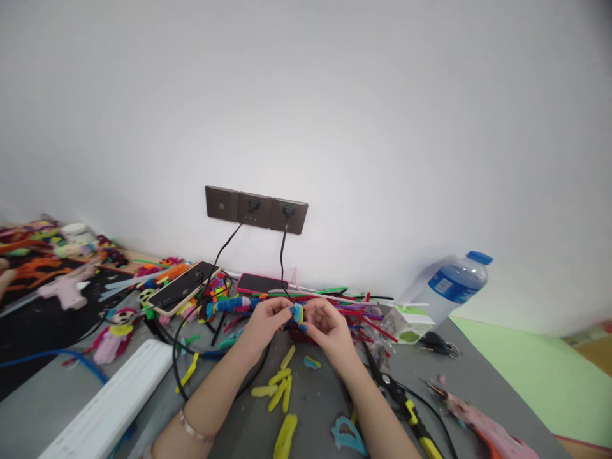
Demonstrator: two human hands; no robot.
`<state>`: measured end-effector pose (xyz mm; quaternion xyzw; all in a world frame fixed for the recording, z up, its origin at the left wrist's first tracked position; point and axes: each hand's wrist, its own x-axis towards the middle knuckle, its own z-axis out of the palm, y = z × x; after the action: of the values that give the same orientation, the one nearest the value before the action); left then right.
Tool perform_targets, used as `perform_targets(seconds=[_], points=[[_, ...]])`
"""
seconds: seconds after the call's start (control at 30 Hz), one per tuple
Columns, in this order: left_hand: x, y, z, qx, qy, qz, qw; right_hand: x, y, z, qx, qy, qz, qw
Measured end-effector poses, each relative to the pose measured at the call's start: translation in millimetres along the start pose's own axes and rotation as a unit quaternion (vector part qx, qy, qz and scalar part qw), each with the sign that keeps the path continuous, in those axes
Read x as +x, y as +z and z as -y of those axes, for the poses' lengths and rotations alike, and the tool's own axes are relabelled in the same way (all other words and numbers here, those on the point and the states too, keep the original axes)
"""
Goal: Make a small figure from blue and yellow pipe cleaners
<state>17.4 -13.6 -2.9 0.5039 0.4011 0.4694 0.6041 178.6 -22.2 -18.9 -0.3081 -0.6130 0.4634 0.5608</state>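
Note:
Over the middle of the grey table [315,401], my left hand [268,322] and my right hand [327,325] meet at a small blue and yellow fuzzy piece [299,312], which looks like pipe cleaner. Thumb and fingers of each hand pinch it from either side. Below the hands lie several short yellow pipe cleaner pieces [285,389] and a thicker yellow one [285,433]. A small blue and yellow piece [312,362] rests under my right hand. Near my right forearm is a looped light-blue piece [349,435].
A white power strip [115,398] and phone [184,287] lie left. Yellow-handled pliers [406,405] and a pink glue gun [482,421] lie right. A water bottle [454,284], small box [408,322] and keys [437,343] stand or lie behind. Black cables run to wall sockets [255,209].

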Motion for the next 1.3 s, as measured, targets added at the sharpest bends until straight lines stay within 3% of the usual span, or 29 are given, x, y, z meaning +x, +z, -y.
perform_targets(seconds=[1.3], points=[[0.5,0.4,-1.7,-0.002,0.009,-0.004,1.000,1.3,-1.6,1.4,-0.036,-0.015,-0.004,0.999]])
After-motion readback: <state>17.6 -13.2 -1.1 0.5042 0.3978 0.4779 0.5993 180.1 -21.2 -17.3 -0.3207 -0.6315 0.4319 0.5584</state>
